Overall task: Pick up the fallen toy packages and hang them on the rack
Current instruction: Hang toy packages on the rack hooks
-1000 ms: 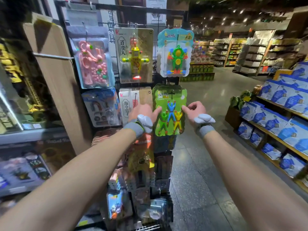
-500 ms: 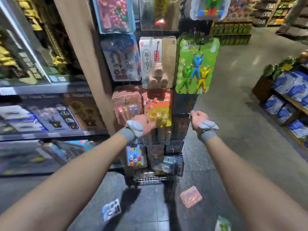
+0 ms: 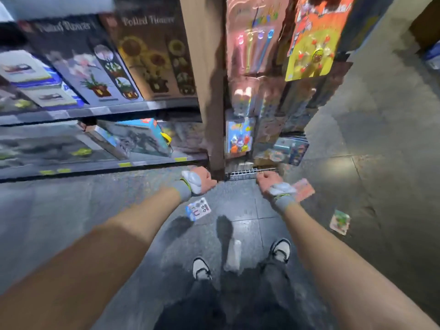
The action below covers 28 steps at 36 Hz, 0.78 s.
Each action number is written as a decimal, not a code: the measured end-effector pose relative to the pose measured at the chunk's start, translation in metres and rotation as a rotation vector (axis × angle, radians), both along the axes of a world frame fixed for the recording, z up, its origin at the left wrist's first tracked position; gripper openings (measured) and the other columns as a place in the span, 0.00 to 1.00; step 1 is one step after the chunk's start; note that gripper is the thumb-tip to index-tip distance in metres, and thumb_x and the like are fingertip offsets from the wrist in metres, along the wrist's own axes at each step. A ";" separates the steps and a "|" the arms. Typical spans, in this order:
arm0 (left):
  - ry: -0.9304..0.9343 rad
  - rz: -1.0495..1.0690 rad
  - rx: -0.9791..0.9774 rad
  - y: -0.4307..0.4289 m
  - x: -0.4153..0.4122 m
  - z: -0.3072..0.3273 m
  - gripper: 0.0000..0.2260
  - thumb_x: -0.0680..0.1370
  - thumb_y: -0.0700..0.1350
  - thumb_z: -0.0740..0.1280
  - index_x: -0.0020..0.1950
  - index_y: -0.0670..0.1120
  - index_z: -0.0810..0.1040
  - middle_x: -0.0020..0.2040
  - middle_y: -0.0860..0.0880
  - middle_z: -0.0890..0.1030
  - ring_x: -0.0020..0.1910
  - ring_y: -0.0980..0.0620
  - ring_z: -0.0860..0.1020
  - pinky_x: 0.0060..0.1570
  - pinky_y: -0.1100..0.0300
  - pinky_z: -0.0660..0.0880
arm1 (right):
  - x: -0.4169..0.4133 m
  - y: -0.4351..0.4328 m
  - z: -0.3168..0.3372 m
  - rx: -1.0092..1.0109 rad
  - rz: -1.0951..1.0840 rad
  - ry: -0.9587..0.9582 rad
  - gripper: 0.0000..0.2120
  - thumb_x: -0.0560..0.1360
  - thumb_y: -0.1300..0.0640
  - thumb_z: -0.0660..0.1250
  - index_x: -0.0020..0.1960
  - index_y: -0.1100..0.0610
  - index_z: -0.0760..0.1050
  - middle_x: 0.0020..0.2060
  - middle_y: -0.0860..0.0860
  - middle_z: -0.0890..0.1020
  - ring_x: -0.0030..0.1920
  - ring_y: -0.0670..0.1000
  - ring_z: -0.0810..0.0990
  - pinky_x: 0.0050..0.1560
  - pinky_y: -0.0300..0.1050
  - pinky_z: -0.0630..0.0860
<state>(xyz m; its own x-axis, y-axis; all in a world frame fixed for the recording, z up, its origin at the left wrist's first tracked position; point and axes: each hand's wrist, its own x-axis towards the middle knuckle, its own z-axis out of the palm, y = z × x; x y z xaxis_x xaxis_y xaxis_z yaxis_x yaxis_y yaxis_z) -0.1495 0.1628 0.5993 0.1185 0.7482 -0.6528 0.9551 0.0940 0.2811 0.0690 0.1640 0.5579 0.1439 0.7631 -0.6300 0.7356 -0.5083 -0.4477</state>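
Shop floor (image 3: 371, 167) below rack (image 3: 247, 173): white package (image 3: 198, 209), pink package (image 3: 306, 188), green package (image 3: 340, 222) all unpicked; left hand (image 3: 205, 179), right hand (image 3: 268, 180) clenched, empty.

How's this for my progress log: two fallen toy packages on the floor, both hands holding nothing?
Three, not two: the head view shows a white package, a pink package and a green package on the floor. Left hand and right hand hold nothing.
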 end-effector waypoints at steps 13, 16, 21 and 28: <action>0.088 -0.093 -0.166 -0.054 -0.048 -0.072 0.20 0.84 0.49 0.58 0.32 0.46 0.66 0.32 0.46 0.69 0.31 0.52 0.67 0.31 0.59 0.63 | -0.026 -0.097 -0.063 -0.183 0.020 -0.073 0.17 0.81 0.50 0.54 0.54 0.59 0.77 0.50 0.59 0.76 0.54 0.60 0.78 0.44 0.43 0.64; 0.138 -0.120 -0.221 -0.066 -0.047 -0.094 0.20 0.83 0.55 0.57 0.56 0.39 0.79 0.54 0.39 0.80 0.55 0.42 0.79 0.51 0.54 0.74 | -0.019 -0.115 -0.087 -0.241 -0.007 -0.054 0.15 0.80 0.52 0.57 0.54 0.59 0.78 0.50 0.57 0.78 0.49 0.59 0.77 0.44 0.42 0.66; 0.165 -0.124 -0.241 -0.088 -0.044 -0.135 0.19 0.83 0.51 0.57 0.61 0.38 0.77 0.62 0.39 0.79 0.62 0.40 0.76 0.58 0.54 0.72 | -0.012 -0.141 -0.125 -0.316 -0.029 -0.089 0.17 0.81 0.50 0.54 0.57 0.56 0.79 0.58 0.58 0.79 0.58 0.60 0.78 0.48 0.43 0.65; 0.135 -0.137 -0.229 -0.110 -0.062 -0.237 0.20 0.81 0.54 0.59 0.46 0.40 0.81 0.48 0.41 0.82 0.49 0.44 0.80 0.39 0.60 0.67 | -0.015 -0.177 -0.224 -0.367 -0.036 -0.021 0.15 0.82 0.53 0.55 0.51 0.61 0.77 0.56 0.58 0.79 0.61 0.60 0.76 0.56 0.46 0.70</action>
<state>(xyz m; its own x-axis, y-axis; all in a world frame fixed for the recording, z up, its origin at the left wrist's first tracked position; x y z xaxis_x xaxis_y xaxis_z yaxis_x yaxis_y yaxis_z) -0.2111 0.0528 0.3625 0.1088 0.5624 -0.8197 0.9906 0.0076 0.1367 0.0543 -0.0129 0.3338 0.1823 0.4807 -0.8577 0.7213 -0.6582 -0.2155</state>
